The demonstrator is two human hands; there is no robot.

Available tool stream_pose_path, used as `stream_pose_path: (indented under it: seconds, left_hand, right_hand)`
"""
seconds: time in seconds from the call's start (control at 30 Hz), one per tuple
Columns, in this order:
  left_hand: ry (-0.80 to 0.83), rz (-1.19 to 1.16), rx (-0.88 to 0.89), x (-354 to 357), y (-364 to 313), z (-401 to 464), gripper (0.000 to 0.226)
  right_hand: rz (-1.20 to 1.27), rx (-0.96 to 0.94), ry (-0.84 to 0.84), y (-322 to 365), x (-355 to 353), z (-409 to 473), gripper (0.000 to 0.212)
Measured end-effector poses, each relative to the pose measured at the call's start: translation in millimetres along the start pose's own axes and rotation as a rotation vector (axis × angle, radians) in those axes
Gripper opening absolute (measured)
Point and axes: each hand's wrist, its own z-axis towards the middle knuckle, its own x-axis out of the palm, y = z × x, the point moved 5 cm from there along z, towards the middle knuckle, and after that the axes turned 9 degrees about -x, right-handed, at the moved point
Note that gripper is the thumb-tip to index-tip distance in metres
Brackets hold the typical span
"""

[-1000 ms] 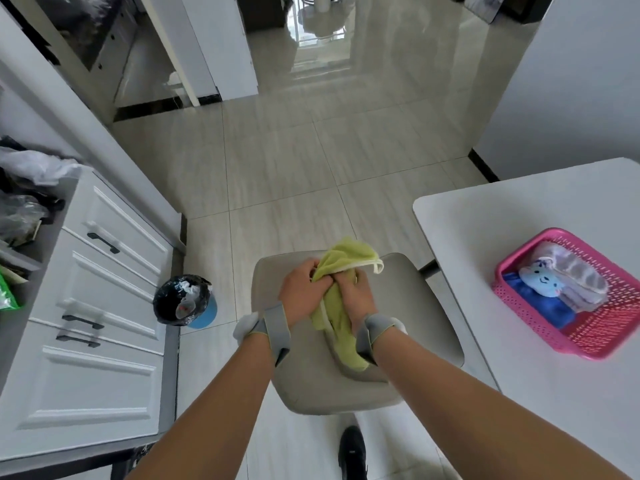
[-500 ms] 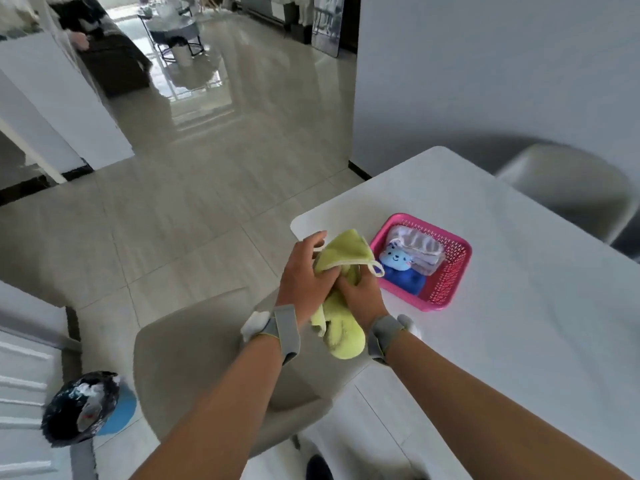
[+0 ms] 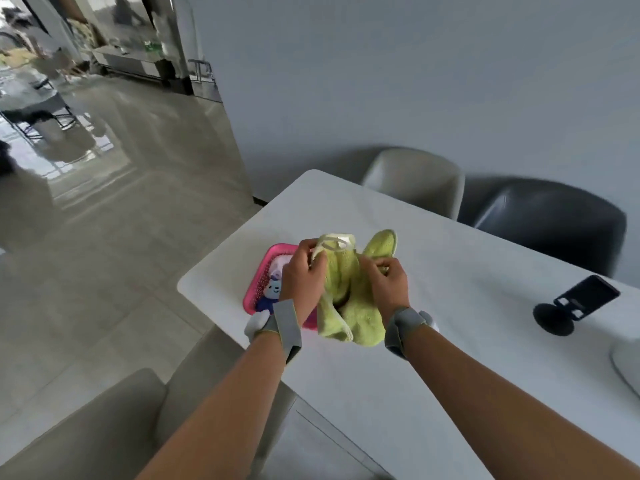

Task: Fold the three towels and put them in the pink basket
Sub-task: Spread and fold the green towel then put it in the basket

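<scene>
Both hands hold a green towel (image 3: 349,299) up above the white table (image 3: 450,323), near its left front corner. Left hand (image 3: 304,277) has fingers curled round the towel's upper left part, by a pale loop at the top edge; right hand (image 3: 389,284) pinches the upper right part, fingers curled on the fabric. Towel is bunched, not flat, lower end hanging down between the wrists, one corner sticking up past the right hand. Grey wrist bands on both arms. Pink basket (image 3: 258,285) sits on the table at the left edge, just behind and under the left hand, mostly hidden by it. Inside it a blue towel (image 3: 268,295) with a cartoon face and a white towel (image 3: 282,264), both only partly seen; cannot tell how neatly they lie. Phone on a black stand (image 3: 575,303) near the table's right side, well apart from the towel. Beige chair (image 3: 415,181) and dark chair (image 3: 550,220) along the far edge, another beige chair (image 3: 104,427) at the near left corner.
</scene>
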Motion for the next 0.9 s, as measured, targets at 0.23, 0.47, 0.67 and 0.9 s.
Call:
stream_pose_path:
  seconds: [0.23,0.47,0.67,0.9]
  left_hand:
    - [0.048,-0.033,-0.015,50,-26,25,0.027]
    - [0.146,-0.014,-0.037,111,-19,65,0.02]
    - [0.305,0.125,0.074,157,-12,100,0.019]
    - [0.449,0.179,0.14,198,-14,132,0.022]
  right_hand:
    - [-0.017,0.061,-0.279,-22,-82,45,0.038]
    - [0.024,0.076,-0.399,-38,-127,54,0.075]
    - [-0.074,0.15,-0.493,-48,-153,57,0.022]
    - [-0.26,0.199,-0.56,-75,-183,66,0.012]
